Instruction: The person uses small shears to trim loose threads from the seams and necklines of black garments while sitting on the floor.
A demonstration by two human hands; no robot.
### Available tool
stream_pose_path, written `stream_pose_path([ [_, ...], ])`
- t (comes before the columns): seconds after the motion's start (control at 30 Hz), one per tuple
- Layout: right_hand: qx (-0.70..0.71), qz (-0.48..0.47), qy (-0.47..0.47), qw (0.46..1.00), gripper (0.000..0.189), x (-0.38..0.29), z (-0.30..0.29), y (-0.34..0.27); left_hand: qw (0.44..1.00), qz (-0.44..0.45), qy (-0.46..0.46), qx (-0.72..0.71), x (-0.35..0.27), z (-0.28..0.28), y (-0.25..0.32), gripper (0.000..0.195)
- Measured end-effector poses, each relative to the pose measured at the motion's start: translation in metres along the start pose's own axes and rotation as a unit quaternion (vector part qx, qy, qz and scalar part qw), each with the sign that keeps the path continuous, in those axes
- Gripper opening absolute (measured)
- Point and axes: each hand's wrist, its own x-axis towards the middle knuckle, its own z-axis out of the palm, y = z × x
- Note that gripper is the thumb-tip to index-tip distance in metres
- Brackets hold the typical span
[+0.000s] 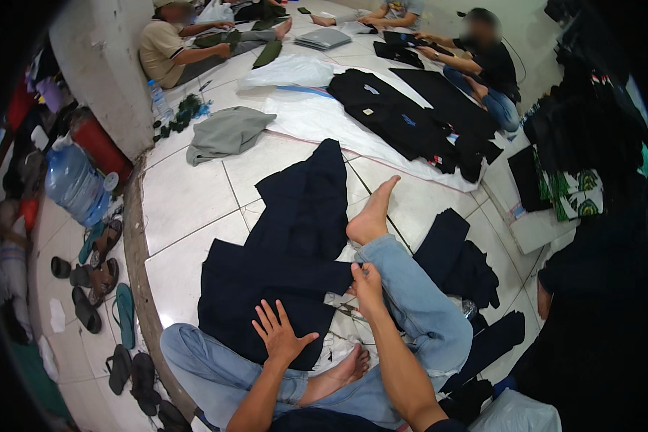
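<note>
A dark navy cloth garment piece [286, 270] lies spread on the tiled floor between my legs, one part reaching forward. My left hand [281, 335] rests flat on its near part, fingers spread. At the right, my right hand [368, 286] pinches the end of a narrow navy strip that sticks out of the cloth, beside my raised shin. Small scissors [350, 310] show just under that hand; whether it also holds them I cannot tell. Loose thread scraps [332, 345] lie near my bare foot [343, 367].
More folded navy cloth [456, 259] lies right of my leg. Ahead are a grey cloth [229, 132] and black garments [405, 116] on a white sheet [313, 121]. Several people sit handling cloth farther off. Sandals [123, 313] and a water jug [75, 183] stand left, past a raised floor edge [140, 270].
</note>
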Motion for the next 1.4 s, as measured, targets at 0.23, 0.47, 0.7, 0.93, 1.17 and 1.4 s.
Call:
stream_pose_path([
  [0.23, 0.035, 0.046, -0.056, 0.997, 0.018, -0.003, 0.010, -0.019, 0.980, 0.060, 0.111, -0.156, -0.007, -0.015, 0.013, 0.094],
  [0.47, 0.111, 0.070, -0.127, 0.983, 0.012, -0.053, 0.029, -0.045, 0.735, 0.013, -0.054, -0.676, 0.025, -0.051, 0.044, 0.037],
  [0.7, 0.012, 0.068, -0.269, 0.961, 0.023, -0.090, 0.026, -0.064, 0.430, -0.078, -0.109, -0.893, 0.076, -0.091, 0.007, 0.030],
  [0.93, -0.298, -0.005, -0.506, 0.809, 0.030, -0.095, 0.006, -0.066, 0.526, -0.117, -0.027, -0.842, 0.084, -0.158, -0.020, 0.036],
  [1.17, -0.153, 0.147, -0.331, 0.920, 0.088, -0.084, 0.023, -0.029, 0.827, 0.044, -0.026, -0.560, 0.005, -0.157, 0.029, 0.070],
  [1.4, 0.080, 0.024, -0.206, 0.975, 0.042, -0.101, 0.028, -0.094, 0.810, 0.196, -0.189, -0.519, -0.034, -0.129, 0.064, 0.070],
])
